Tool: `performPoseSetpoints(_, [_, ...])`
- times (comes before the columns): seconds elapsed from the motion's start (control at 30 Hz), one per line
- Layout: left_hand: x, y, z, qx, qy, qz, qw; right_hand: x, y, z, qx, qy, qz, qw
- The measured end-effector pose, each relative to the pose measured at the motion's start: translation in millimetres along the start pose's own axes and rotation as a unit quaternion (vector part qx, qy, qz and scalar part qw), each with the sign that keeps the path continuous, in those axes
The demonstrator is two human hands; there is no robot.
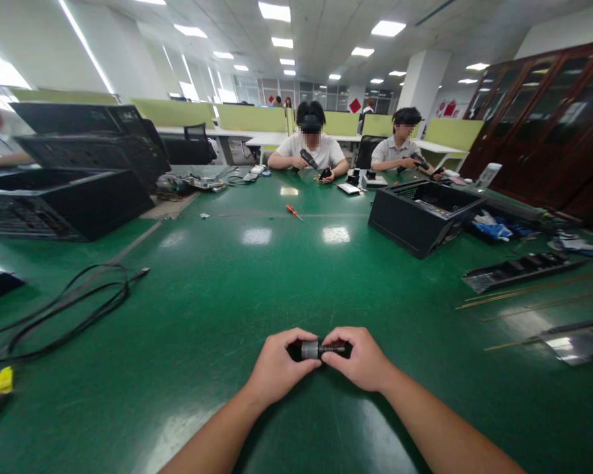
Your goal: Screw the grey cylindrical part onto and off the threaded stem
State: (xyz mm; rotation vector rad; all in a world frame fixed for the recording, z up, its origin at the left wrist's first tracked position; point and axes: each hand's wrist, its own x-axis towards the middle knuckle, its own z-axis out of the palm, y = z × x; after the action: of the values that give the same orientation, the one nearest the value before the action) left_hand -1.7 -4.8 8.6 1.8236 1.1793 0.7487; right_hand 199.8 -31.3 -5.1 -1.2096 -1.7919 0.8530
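Low in the middle of the head view, both hands meet over the green table [257,289]. Between them lies a grey metal cylinder with a thin ridged dark shaft [310,349], held level; its exact kind is unclear. My left hand [277,368] is closed around the thick cylinder end, thumb below and fingers above. The shaft end sits in the pinch of my right hand [360,362]. Fingers partly cover the piece, so both its ends are hard to make out.
An orange screwdriver [291,210] lies farther up the table. Black computer cases stand at left [69,204] and right [420,217]. A black cable [103,303] coils at left; thin rods [504,294] lie right. Opposite, two people [309,148] handle power drills.
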Motion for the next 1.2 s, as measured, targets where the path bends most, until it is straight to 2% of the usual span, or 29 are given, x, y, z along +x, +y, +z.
performPoseSetpoints(1.2, [0.7,0.4,-1.3,0.003,0.005,-0.001,1.000,0.2,-1.5,-2.5,0.001,-0.009,0.025,1.000])
